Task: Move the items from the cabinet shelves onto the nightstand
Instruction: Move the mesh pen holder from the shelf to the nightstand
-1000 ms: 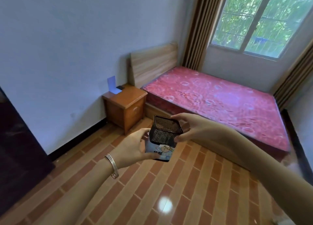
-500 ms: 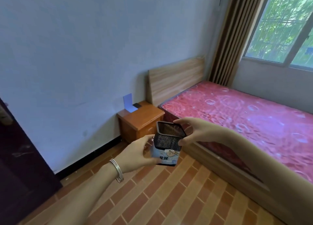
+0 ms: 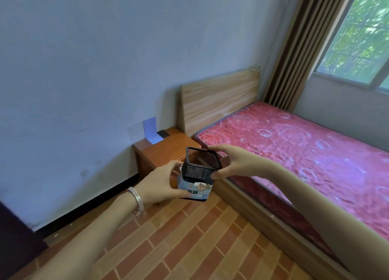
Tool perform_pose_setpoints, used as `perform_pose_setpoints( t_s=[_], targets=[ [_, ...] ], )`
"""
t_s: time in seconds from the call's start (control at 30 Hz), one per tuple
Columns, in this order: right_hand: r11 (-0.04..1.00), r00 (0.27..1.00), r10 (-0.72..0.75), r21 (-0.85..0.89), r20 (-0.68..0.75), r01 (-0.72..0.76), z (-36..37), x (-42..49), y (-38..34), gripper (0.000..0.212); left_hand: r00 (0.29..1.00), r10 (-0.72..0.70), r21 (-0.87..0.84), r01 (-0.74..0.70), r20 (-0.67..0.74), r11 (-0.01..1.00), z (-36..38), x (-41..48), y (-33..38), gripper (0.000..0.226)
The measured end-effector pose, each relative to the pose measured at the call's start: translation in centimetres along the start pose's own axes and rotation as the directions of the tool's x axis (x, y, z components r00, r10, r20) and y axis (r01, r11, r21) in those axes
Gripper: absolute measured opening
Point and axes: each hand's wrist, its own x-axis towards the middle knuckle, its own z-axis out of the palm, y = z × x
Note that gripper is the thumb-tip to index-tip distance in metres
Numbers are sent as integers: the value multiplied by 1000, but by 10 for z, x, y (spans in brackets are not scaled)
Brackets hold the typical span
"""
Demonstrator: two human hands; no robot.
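The black mesh pen holder (image 3: 200, 168), open end up and tilted, with a printed label on its lower part, is in the air between my two hands. My left hand (image 3: 160, 185) grips its lower left side, fingers curled around the label area, and my right hand (image 3: 233, 164) pinches its upper right rim between thumb and fingers. Just beyond my fingers stands the wooden nightstand (image 3: 166, 151), carrying a blue card (image 3: 151, 130) and a small dark object (image 3: 163, 133) at its back edge, and the bed (image 3: 294, 153) lies to the right of my right hand.

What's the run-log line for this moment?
phase: carry | left hand: holds black mesh pen holder with blue packet | right hand: grips holder rim | target: wooden nightstand, ahead | placed: no
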Motion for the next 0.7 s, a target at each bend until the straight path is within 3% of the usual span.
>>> perform_pose_setpoints(
  t_s=[0.3,0.7],
  targets=[
    [1000,1000,4,-3,-4,-4,-88,135,34,66,1000,10,-135,-11,-10,991,-38,162,-49,80],
    [998,992,22,59,120,-29,-141,305,151,78,987,-159,-194,158,9,968,-39,326,-123,88]
  ],
)
